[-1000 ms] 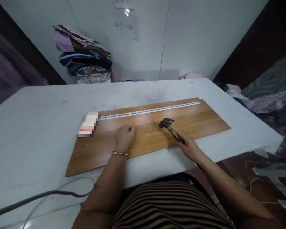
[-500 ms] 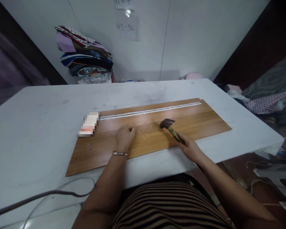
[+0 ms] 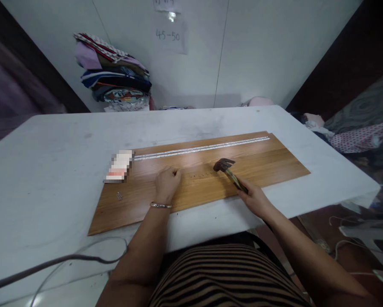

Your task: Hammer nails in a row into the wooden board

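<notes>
A long wood-grain board (image 3: 197,192) lies on the white-covered table, with two pale strips (image 3: 197,149) running along its far side. My right hand (image 3: 252,198) grips a claw hammer (image 3: 232,177) by its yellowish-black handle; the dark head is over the board's middle. My left hand (image 3: 167,183), fingers curled closed, rests on the board left of the hammer; whatever it may hold is hidden. Between hand and hammer head, a row of several small dark marks (image 3: 199,175) dots the wood. A few small metal fasteners (image 3: 119,196) lie near the board's left end.
A blurred-out flat slab (image 3: 119,167), perhaps a phone, sits at the board's far left corner. A dark cable (image 3: 66,258) crosses the table (image 3: 50,170) at the near left. Folded clothes (image 3: 117,76) are stacked against the back wall, which bears a paper sign (image 3: 168,36).
</notes>
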Action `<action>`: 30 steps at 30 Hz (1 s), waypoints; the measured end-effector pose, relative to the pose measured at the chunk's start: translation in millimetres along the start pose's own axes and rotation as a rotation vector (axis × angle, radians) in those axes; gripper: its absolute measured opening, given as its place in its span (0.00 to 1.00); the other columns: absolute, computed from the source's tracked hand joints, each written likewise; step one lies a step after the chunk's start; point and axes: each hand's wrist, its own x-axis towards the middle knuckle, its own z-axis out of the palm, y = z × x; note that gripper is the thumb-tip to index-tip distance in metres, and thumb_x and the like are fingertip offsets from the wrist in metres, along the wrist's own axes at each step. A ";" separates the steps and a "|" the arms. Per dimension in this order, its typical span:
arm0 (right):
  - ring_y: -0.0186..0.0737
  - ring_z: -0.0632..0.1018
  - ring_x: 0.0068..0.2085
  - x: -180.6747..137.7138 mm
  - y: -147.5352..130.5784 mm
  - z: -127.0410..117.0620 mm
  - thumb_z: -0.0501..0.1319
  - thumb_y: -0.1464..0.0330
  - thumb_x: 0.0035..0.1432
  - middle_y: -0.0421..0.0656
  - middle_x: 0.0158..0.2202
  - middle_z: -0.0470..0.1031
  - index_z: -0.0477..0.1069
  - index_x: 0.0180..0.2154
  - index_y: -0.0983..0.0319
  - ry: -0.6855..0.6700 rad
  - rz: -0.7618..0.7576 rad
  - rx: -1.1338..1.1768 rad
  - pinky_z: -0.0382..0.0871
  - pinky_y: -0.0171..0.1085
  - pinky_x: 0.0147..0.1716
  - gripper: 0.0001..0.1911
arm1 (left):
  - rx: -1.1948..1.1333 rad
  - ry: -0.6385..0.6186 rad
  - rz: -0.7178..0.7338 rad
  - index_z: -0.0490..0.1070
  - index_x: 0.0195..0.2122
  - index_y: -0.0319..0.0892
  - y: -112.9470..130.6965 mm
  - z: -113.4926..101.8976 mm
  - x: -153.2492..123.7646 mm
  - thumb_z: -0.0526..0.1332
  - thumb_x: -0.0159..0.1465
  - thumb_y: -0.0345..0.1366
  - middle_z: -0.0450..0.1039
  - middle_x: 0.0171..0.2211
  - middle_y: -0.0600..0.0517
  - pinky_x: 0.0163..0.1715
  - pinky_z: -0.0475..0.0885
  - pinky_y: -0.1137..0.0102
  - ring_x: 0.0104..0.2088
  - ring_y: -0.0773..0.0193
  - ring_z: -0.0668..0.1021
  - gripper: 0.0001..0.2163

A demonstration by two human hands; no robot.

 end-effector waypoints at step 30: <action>0.52 0.76 0.56 1.4 3.1 2.0 0.56 0.72 0.55 0.46 0.55 0.76 0.69 0.59 0.60 -0.008 0.031 0.014 0.67 0.53 0.57 0.29 | -0.038 0.007 -0.007 0.77 0.32 0.44 0.0 -0.4 -1.2 0.52 0.64 0.43 0.78 0.37 0.48 0.38 0.64 0.69 0.39 0.60 0.76 0.16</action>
